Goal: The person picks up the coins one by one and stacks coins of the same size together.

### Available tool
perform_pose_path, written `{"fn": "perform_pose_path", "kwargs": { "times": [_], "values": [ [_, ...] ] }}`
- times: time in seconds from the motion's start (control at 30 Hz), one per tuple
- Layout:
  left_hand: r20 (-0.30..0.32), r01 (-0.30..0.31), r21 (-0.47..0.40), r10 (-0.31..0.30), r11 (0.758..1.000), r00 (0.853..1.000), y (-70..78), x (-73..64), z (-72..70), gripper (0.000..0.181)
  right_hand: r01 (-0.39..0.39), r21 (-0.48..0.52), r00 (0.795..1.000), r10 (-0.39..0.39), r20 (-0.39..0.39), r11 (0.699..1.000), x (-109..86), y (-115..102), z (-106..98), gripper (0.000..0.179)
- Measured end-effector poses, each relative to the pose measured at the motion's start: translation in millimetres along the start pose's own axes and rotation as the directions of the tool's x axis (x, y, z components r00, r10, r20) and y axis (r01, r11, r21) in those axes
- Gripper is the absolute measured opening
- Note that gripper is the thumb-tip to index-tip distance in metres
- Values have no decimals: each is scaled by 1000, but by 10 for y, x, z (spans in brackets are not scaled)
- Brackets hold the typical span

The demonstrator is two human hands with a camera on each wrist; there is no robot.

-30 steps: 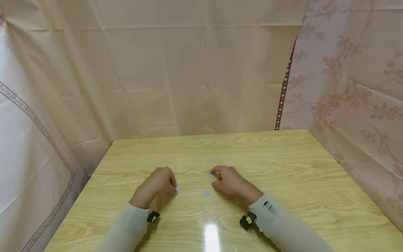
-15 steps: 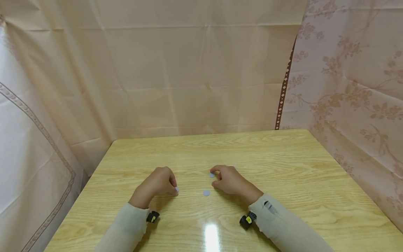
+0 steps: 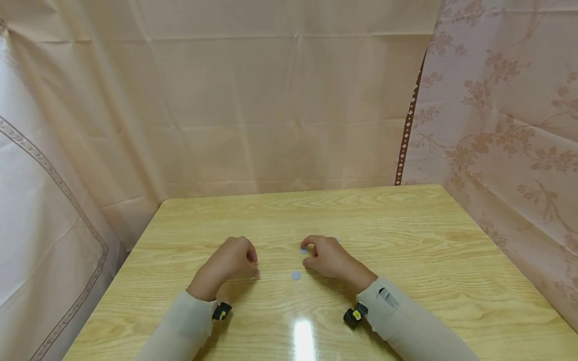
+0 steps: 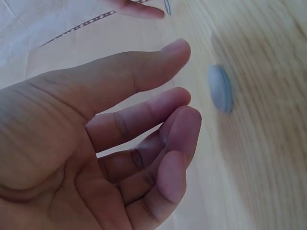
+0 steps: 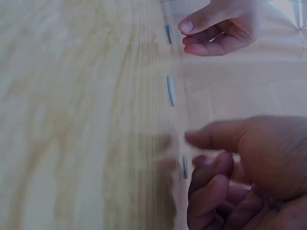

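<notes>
Left hand [image 3: 232, 259], thumb and fingertips parted, hovers just beside a pale disc [image 4: 220, 89]; the right hand [image 3: 328, 257], thumb and forefinger apart, hangs over a second disc [image 3: 304, 250].

The table [image 3: 384, 225] is viewed forward-down from the head; left hand [image 3: 232, 259] and right hand [image 3: 328, 257] are shared by close wrist views.

Left hand [image 3: 229, 261] and right hand [image 3: 328, 257] curve loosely, thumbs [image 4: 139, 69] seemingly clear of fingertips [image 4: 186, 125].
</notes>
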State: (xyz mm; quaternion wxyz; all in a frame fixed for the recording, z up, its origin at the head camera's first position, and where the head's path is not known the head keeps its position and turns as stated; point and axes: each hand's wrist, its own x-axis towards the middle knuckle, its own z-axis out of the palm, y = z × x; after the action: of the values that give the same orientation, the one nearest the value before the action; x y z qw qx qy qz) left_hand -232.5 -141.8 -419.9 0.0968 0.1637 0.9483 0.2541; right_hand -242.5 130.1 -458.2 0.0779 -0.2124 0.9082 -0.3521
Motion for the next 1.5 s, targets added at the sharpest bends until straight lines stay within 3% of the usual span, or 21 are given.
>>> {"fn": "perform_pose_path", "kwargs": {
  "times": [0.17,0.5,0.73,0.9,1.07,1.27,1.5],
  "values": [
    [0,8,7,-8,1000,1000,-35,27,-10,20,54,67,996,-58,69,996,-19,-31,2,20],
    [36,4,4,-4,1000,999,-90,87,-5,15,92,80,984,-102,143,993,-36,-6,11,15],
    [-22,-4,30,4,1000,1000,-47,98,95,16,98,85,984,-110,142,992,-22,-36,59,11],
    [-33,-90,112,94,990,995,82,276,244,12,85,59,985,-93,143,995,-36,-68,65,11],
    [-29,-153,182,161,971,987,245,513,295,10,94,63,984,-102,143,994,-28,-58,69,10],
    [19,-279,190,280,941,960,414,737,319,27,102,64,985,-110,132,993,-30,-68,59,10],
    [89,-291,146,280,946,956,514,868,363,26,100,80,984,-111,138,992,-19,-42,54,9]
  ]
}}
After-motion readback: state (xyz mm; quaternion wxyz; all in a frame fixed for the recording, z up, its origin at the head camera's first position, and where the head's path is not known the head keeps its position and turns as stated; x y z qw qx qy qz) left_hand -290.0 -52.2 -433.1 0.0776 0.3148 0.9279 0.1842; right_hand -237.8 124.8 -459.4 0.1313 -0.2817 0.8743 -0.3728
